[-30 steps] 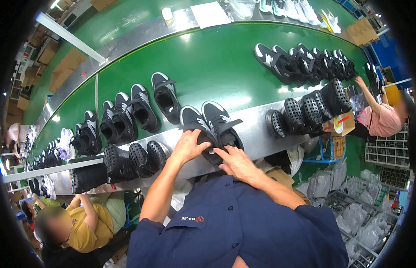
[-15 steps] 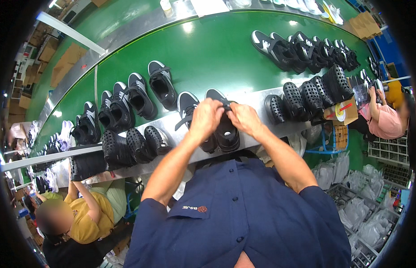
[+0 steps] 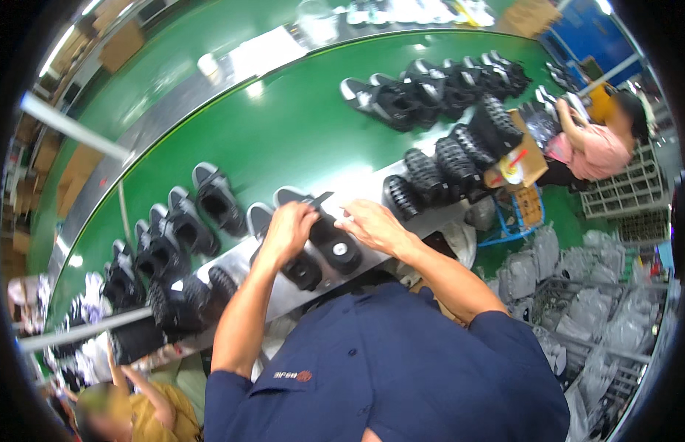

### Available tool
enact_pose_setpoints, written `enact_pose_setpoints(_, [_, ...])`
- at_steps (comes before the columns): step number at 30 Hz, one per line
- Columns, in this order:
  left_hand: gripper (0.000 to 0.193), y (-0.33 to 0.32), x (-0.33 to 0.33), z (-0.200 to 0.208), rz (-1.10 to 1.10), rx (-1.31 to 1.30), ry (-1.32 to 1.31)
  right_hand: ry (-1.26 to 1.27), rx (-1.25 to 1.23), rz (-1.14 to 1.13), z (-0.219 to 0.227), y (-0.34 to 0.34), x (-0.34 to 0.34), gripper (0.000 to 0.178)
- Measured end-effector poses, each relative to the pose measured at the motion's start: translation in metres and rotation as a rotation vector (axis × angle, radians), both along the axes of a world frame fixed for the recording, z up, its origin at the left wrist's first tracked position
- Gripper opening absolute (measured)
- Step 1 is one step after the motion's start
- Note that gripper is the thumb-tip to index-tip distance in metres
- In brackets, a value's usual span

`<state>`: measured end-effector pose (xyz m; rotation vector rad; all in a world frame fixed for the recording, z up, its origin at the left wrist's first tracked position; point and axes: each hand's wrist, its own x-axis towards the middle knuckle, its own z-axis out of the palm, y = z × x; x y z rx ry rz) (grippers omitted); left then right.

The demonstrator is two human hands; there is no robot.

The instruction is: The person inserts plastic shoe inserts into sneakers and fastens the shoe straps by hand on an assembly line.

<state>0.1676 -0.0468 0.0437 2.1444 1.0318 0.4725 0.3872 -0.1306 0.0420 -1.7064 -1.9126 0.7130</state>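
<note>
A pair of black and grey sneakers stands in front of the person, the heels over the steel table (image 3: 427,223) and the toes toward the green belt (image 3: 283,132). The right-side sneaker (image 3: 326,234) is between the two hands; its long axis goes slanting, from the toe at far left to the heel at near right. The left-side sneaker (image 3: 302,271) lies just beside it, almost parallel, partly under the left hand (image 3: 287,232).

The left hand is the nearer one to the shoe opening: its fingers are bent over the front of the right-side sneaker, but I cannot tell if they pinch something. The right hand (image 3: 375,228) is at the right of this sneaker, its fingers half open, with nothing visible in them; whether the tips touch the collar is not clear. The loose strap (image 3: 324,197) points to the right, beyond the left fingertips.

Farther left is a row of similar sneakers (image 3: 189,225); to the right are black shoe-shaped pieces (image 3: 418,169).
</note>
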Motion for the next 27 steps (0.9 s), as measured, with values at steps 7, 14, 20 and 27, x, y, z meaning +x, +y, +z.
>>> enact_pose_setpoints(7, [0.01, -0.035, -0.012, -0.05, 0.127, 0.17, -0.078, -0.758, 0.272, -0.896, 0.118, -0.03, 0.253, 0.07])
enact_pose_setpoints(14, [0.013, -0.026, -0.018, -0.051, 0.098, 0.072, -0.048, -1.055, -0.129, -0.639, 0.106, -0.003, 0.324, 0.067])
enact_pose_setpoints(20, [0.017, -0.023, -0.021, -0.051, 0.095, 0.027, -0.014, -0.677, 0.125, -0.241, 0.151, -0.028, 0.187, 0.045])
enact_pose_setpoints(27, [0.019, 0.0, -0.014, -0.053, -0.043, -0.033, -0.025, -0.192, -0.493, 0.102, 0.067, -0.036, 0.011, 0.054])
